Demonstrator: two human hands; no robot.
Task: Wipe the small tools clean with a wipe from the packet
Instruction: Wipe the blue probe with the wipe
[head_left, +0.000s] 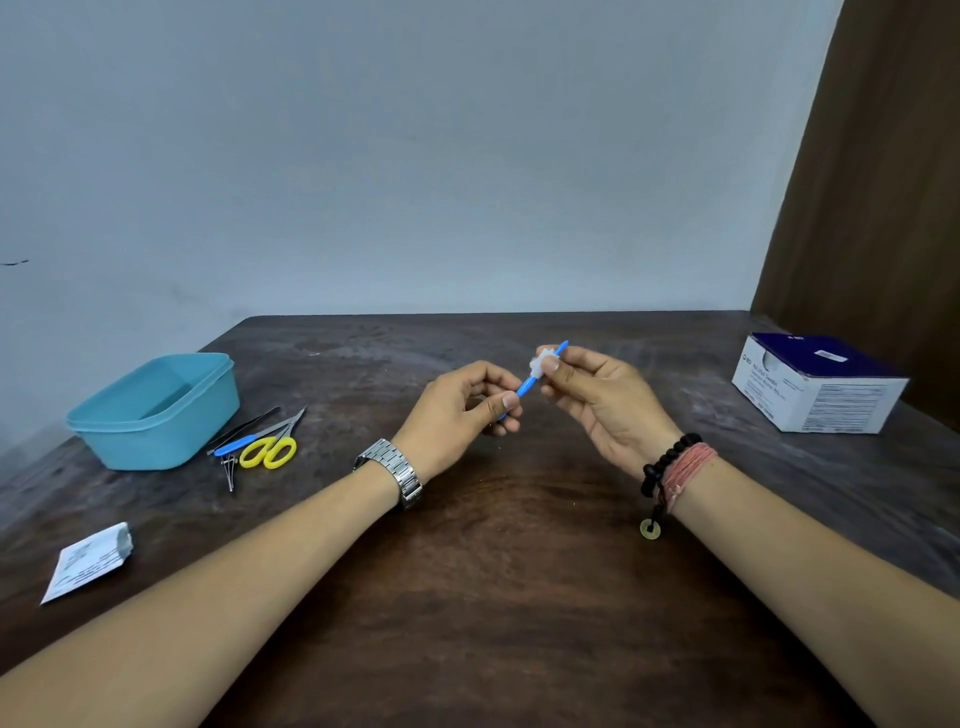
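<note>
My left hand (462, 410) pinches the lower end of a thin blue tool (525, 386) held above the table's middle. My right hand (602, 400) pinches a small white wipe (540, 362) wrapped round the tool's upper part; the blue tip pokes out above my fingers. The torn white wipe packet (85, 564) lies at the front left. Other small tools lie beside the blue tub: yellow-handled scissors (270, 451), black tweezers (244, 427), a blue-handled tool (234, 447) and a small metal tool (228, 475).
An open light-blue plastic tub (156, 410) stands at the left. A white and dark-blue box of alcohol swabs (815, 387) sits at the far right. The dark wooden table (493, 571) meets a pale wall behind; a brown curtain hangs at the right.
</note>
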